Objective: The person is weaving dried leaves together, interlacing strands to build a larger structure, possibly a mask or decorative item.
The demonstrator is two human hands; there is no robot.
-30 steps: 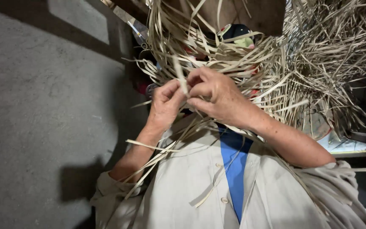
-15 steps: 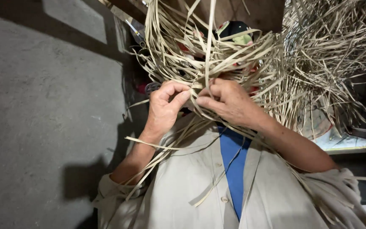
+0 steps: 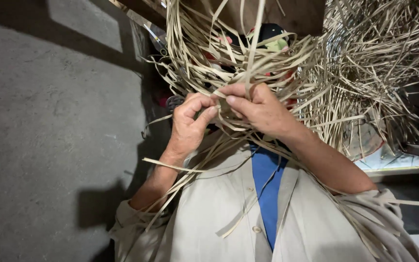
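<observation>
A tangle of pale straw strips (image 3: 204,58) hangs in front of me, over my beige shirt (image 3: 209,208) and blue undershirt (image 3: 266,189). My left hand (image 3: 189,125) is curled with thumb and forefinger pinched on strips at the tangle's lower edge. My right hand (image 3: 255,107) is beside it, fingers closed on a long upright strip (image 3: 253,46) that rises out of the top of the view. The two hands almost touch. Loose strips trail down across my left forearm and chest.
A larger heap of the same straw strips (image 3: 379,63) fills the upper right. A grey concrete floor (image 3: 49,145) lies to the left, with a dark shadow band along the top. A dark cap-like object (image 3: 270,36) shows behind the strips. A wooden ledge (image 3: 403,170) is at right.
My right hand has lifted slightly and now grips the upright strip higher, its fingers crossing over towards the left hand. My left hand stays pinched in nearly the same spot.
</observation>
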